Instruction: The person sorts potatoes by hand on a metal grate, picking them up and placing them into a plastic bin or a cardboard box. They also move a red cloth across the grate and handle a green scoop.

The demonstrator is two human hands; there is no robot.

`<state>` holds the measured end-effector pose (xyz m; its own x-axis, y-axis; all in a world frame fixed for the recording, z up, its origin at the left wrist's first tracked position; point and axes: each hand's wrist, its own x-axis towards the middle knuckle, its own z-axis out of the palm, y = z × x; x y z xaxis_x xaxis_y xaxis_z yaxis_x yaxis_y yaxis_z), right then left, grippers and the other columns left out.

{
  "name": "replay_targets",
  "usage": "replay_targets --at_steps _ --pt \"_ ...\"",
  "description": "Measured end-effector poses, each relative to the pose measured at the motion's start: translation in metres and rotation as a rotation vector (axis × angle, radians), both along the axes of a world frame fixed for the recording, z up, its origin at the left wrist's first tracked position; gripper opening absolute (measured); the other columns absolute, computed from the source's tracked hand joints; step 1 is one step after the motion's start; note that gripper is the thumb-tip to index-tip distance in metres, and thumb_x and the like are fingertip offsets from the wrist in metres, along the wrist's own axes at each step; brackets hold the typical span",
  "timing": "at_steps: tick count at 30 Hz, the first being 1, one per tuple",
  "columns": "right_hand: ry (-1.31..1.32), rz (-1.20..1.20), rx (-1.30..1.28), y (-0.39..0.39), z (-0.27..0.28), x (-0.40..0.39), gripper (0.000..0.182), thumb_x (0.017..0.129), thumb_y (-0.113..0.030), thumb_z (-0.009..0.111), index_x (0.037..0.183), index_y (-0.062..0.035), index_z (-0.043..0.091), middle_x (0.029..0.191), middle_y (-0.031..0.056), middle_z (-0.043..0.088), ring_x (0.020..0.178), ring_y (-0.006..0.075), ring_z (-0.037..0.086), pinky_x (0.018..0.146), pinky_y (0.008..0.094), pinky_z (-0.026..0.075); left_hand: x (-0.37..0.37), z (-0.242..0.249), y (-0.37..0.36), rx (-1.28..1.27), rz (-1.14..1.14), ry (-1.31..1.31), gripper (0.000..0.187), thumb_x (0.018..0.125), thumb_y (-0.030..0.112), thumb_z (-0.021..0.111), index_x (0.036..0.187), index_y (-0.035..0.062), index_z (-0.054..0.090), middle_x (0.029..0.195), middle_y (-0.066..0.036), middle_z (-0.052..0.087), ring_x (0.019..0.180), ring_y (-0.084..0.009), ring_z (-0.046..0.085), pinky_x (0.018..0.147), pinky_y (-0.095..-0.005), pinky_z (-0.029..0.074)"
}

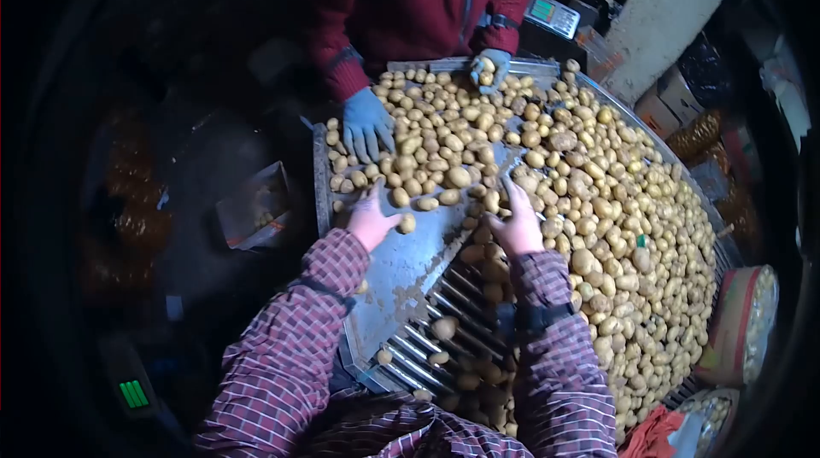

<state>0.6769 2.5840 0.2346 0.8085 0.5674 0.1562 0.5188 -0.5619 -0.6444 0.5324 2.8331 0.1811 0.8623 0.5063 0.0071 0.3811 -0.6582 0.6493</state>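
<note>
My left hand (371, 217) is over the metal tray (410, 257), fingers stretched forward and thumb apart. A single potato (407, 223) lies beside its thumb. My right hand (518, 226) is at the tray's right side, by the edge of the large potato heap (606, 227); its fingers point forward and the thumb stands off. Another potato (491, 200) sits just in front of that thumb. Neither palm shows, but I see nothing gripped. Loose potatoes (427, 146) cover the far part of the tray.
Across the tray a person in a dark red jacket has one gloved hand (367, 125) on the potatoes and another gloved hand (489, 71) holding potatoes. Metal bars (431, 334) slope below the tray. A scale (551, 14), filled sacks (743, 326) and a box (254, 206) stand around.
</note>
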Motion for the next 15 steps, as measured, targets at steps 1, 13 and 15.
replay_targets --at_steps 1,13,15 --pt "-0.046 -0.057 -0.022 -0.03 0.006 -0.014 0.067 0.073 -0.015 0.071 0.133 -0.0055 0.043 0.127 0.0183 0.049 0.118 0.0343 0.048 0.1 0.0382 0.04 -0.013 0.011 -0.005 -0.061 0.003 0.01 0.075 0.072 0.02 0.074 0.134 -0.0015 0.038 0.126 -0.025 0.049 0.116 -0.0361 0.048 0.099 -0.0376 0.04" --pt "0.05 -0.289 -0.437 -0.206 0.001 -0.264 0.072 0.07 -0.031 0.071 0.133 -0.01 0.044 0.139 0.0294 0.028 0.125 0.0472 0.033 0.105 0.051 0.027 -0.154 0.016 -0.177 0.018 -0.545 0.117 0.067 0.075 0.028 0.066 0.133 0.0062 0.043 0.137 -0.02 0.037 0.121 -0.0397 0.04 0.103 -0.0455 0.033" --pt "0.016 -0.251 -0.418 -0.184 -0.005 -0.254 0.07 0.071 -0.03 0.07 0.133 -0.0101 0.044 0.14 0.0283 0.028 0.125 0.0475 0.032 0.105 0.0509 0.029 -0.157 0.013 -0.173 0.015 -0.504 0.197 0.065 0.076 0.026 0.065 0.133 0.0044 0.041 0.139 -0.023 0.035 0.125 -0.0391 0.037 0.105 -0.045 0.032"
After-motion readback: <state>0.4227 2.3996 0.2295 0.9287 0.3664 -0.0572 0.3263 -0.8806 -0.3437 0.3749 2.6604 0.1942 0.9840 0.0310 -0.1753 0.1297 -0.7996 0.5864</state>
